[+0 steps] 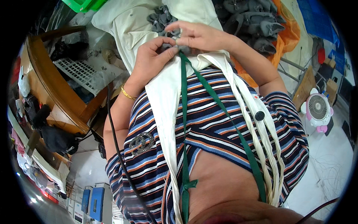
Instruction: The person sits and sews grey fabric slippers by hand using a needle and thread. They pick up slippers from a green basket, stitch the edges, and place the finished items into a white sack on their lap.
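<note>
I see a cream cloth [164, 97] draped from the chest up to a heap of grey fabric pieces [253, 22]. It looks light, soft and limp, best pinched at an edge. My left hand [151, 59] and right hand [197, 36] are both closed, pinching a small grey piece [182, 47], seemingly a felt flower, against the cloth's top. It should crush easily.
</note>
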A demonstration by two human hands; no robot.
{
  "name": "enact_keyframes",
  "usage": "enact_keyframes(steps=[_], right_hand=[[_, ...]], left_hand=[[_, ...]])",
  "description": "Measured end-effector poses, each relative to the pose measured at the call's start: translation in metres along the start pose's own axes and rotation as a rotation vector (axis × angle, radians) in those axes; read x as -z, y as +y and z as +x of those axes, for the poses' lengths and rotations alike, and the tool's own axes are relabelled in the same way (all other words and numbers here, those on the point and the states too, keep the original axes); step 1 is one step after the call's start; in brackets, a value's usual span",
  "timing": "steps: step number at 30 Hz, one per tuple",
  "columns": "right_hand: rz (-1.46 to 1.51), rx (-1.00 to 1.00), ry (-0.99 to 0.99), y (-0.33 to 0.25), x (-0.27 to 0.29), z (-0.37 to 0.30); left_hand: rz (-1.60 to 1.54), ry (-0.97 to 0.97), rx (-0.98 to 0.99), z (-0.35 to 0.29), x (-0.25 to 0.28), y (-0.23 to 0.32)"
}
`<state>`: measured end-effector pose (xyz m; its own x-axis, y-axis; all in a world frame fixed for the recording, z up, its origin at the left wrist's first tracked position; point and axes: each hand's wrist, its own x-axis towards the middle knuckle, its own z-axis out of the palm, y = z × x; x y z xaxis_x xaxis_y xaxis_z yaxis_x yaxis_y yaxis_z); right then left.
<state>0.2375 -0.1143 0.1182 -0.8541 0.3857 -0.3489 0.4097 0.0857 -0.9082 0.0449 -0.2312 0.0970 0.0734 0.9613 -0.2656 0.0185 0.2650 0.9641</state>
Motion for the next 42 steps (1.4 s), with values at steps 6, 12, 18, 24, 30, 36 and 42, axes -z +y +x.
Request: enact_keyframes(steps=[6,12,18,24,30,36,42], right_hand=[[-0.771,0.517,0.498,-0.015,0.001,0.005],[-0.837,0.991,0.546,-0.027,-0.013,0.022],[0.537,0.259,0.167,-0.041,0.000,0.012],[1.170,0.525,0.386,0.011,0.119,-0.052],[1.319,0.825,0.927,0.019,0.199,-0.148],[0.323,0.298,0.936,0.007,0.089,-0.059],[-0.138,0.296,0.779,-0.028,0.062,-0.025]], left_hand=[[0.247,0.193,-0.041,0.018,0.007,0.005],[0.369,0.224,-0.290,0.024,0.006,0.007],[0.475,0.249,-0.345,0.041,0.015,0.005],[0.688,0.398,-0.453,0.056,0.033,0.002],[0.757,0.459,-0.481,0.081,0.042,0.003],[0.455,0.252,-0.406,0.098,0.007,0.051],[0.402,-0.141,-0.491,0.121,0.002,0.112]])
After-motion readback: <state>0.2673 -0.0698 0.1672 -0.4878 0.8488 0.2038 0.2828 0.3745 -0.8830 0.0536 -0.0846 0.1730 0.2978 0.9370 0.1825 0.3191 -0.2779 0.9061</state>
